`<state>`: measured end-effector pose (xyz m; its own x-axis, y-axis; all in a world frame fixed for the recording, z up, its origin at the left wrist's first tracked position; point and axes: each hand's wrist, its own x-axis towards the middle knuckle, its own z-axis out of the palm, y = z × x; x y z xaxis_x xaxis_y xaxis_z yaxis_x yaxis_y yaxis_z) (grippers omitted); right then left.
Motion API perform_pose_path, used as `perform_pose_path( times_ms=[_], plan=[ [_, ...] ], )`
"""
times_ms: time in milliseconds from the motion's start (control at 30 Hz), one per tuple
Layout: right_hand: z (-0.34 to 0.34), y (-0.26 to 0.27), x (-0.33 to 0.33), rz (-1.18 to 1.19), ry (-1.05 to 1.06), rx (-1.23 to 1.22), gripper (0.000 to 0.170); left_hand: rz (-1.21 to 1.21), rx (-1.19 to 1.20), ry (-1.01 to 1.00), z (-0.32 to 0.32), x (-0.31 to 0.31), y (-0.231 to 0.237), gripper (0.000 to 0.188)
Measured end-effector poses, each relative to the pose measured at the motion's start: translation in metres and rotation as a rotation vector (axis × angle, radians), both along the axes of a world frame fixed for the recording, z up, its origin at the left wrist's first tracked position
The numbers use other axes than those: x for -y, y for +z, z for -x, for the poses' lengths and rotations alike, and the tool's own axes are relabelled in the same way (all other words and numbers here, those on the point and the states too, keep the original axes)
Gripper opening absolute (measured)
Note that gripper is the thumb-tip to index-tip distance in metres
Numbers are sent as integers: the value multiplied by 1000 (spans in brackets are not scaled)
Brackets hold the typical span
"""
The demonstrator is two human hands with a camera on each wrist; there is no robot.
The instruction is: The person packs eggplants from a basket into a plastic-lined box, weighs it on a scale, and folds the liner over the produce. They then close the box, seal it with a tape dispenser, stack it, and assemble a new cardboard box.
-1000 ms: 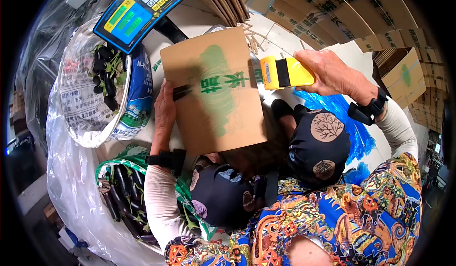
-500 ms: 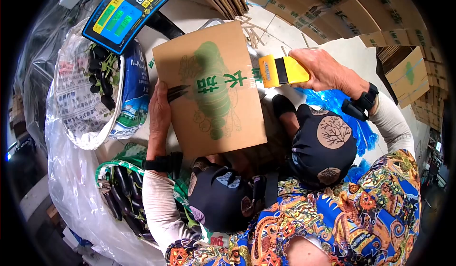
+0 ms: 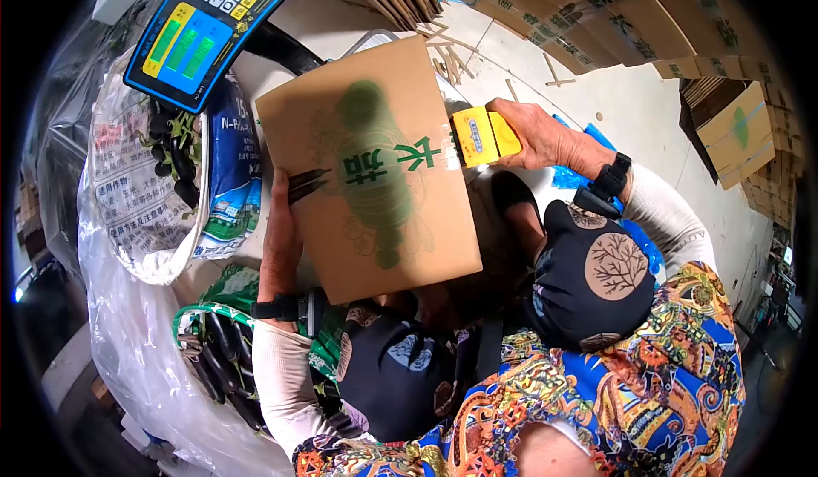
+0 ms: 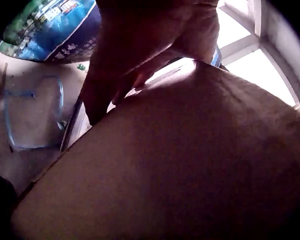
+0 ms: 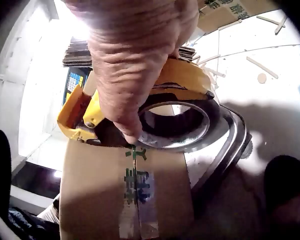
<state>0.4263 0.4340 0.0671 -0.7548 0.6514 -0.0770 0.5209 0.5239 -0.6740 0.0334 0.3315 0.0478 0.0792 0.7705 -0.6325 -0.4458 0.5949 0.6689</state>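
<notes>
A cardboard box [image 3: 443, 230] with green printed characters and an eggplant picture stands tilted before the person's knees. The left hand [image 3: 281, 226] presses along its left side; in the left wrist view that hand [image 4: 150, 37] reaches over the shaded box wall [image 4: 165, 165], fingers extended to its edge. Two dark streaks lie on the cardboard beside these fingers. The right hand [image 3: 537, 132] grips a yellow tape dispenser [image 3: 486, 136] at the box's right edge. In the right wrist view, the dispenser's tape roll [image 5: 175, 125] sits over a seam [image 5: 136, 185] with clear tape along it.
A blue digital scale display [image 3: 183, 47] rises at upper left, above a white woven bag [image 3: 145, 196] with eggplants. More eggplants [image 3: 226, 341] fill a green-edged bag at lower left. Flattened cartons [image 3: 588, 17] are stacked at the back right; cardboard strips [image 3: 456, 64] litter the floor.
The tape dispenser and right hand have moved left and slightly down to the box's right edge. The box has tilted a little, and the left hand has shifted down along its side.
</notes>
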Motion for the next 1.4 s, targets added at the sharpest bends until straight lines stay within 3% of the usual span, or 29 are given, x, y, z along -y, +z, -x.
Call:
perform_pose_path(
  times_ms=[100,167,300,333,400,467,567,600,633,700,767,833,900,1033,1067,1100,1133,1167,1400],
  plan=[
    [-1,5,1,-65,17,-22,51,6,47,10,-7,-3,10,66],
    [-7,35,6,-87,-14,13,51,-22,103,16,-22,-3,15,65],
    [-10,129,-1,-203,42,207,53,-61,361,78,-55,-7,-29,65],
    [-1,152,0,-227,52,363,53,-64,337,61,-62,-13,-41,65],
    [16,159,4,-294,51,356,53,-109,318,19,-61,-22,-47,65],
    [46,164,6,-346,79,377,52,-113,176,-32,-44,-22,-51,66],
    [94,163,6,-399,104,349,44,-356,-393,-239,-24,-18,-9,67],
    [107,162,8,-440,90,320,38,-223,-471,-79,-23,-20,-11,65],
    [120,164,6,-376,116,383,45,-265,-310,46,-41,-19,32,60],
    [138,157,5,-400,148,361,42,-381,-279,-75,-44,-22,58,57],
    [150,149,2,-427,173,329,40,-538,-467,-61,-52,-20,58,45],
    [160,149,0,-400,190,335,38,-657,-919,-229,-34,-22,34,43],
    [165,142,-2,-387,208,195,39,-650,-1069,-320,-10,-21,11,44],
    [171,151,3,-407,258,277,41,-666,-1135,-292,-2,-18,17,40],
    [161,149,0,-411,247,276,42,-602,-1150,-254,-7,-17,22,46],
    [152,149,-1,-414,238,278,43,-397,-978,-169,-12,-20,29,56],
    [144,162,1,-349,223,446,44,-374,-986,-134,-5,-19,14,58],
    [125,153,0,-394,209,301,39,-355,-992,-103,5,-20,0,61],
    [27,105,-6,-337,96,198,47,-350,-934,-133,7,-16,10,62]
  ],
)
